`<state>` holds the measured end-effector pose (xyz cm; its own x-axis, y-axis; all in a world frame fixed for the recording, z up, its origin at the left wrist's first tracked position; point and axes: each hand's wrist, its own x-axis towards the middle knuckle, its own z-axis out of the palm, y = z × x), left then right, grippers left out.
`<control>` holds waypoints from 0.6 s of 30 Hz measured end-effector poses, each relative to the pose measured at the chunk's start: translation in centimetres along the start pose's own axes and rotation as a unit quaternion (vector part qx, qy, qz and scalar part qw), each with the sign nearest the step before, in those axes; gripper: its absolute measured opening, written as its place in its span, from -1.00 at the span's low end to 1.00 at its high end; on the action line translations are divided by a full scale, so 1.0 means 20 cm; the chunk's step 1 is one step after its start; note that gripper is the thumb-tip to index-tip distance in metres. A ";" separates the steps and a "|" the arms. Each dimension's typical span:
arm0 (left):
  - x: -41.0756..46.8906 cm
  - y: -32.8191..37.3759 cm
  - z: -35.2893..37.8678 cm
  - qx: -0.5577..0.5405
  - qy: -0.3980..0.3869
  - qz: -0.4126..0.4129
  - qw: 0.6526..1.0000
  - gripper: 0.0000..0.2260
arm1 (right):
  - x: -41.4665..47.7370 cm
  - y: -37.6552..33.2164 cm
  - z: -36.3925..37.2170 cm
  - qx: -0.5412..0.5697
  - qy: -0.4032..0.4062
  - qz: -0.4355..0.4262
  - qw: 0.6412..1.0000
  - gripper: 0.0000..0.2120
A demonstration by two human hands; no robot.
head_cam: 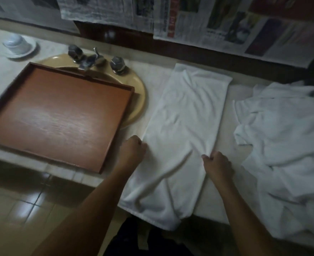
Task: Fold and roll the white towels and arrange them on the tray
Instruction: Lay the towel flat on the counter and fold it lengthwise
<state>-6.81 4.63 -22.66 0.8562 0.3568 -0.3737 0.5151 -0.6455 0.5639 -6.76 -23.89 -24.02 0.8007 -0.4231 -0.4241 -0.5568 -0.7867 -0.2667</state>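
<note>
Towel [185, 115] lies folded lengthwise; left hand [133, 150] and right hand [217, 163] pinch its edges; newspaper [208, 19] print blurred.

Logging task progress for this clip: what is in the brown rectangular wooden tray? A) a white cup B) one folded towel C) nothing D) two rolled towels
C: the brown rectangular wooden tray shows only bare wood, while the long white towel lies spread out beside it, its side edges gripped by the left hand and the right hand.
</note>
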 end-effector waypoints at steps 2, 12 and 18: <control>0.03 0.00 -0.02 -0.010 0.000 -0.014 1.000 -0.90 | 0.03 0.00 -0.05 0.055 -0.028 -0.004 0.998 -0.61; -0.14 -0.16 -0.03 0.012 -0.013 0.065 0.998 -0.78 | -0.10 0.14 0.02 0.318 -0.096 0.100 0.938 -0.58; -0.28 -0.31 -0.06 0.041 -0.035 0.064 0.996 -0.89 | -0.28 0.25 0.03 0.229 -0.145 0.028 0.962 -0.54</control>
<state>-14.72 7.35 -23.18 0.9085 0.2212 -0.3544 0.3937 -0.7374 0.5489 -14.17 -25.21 -23.52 0.7081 -0.2639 -0.6549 -0.6895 -0.4580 -0.5610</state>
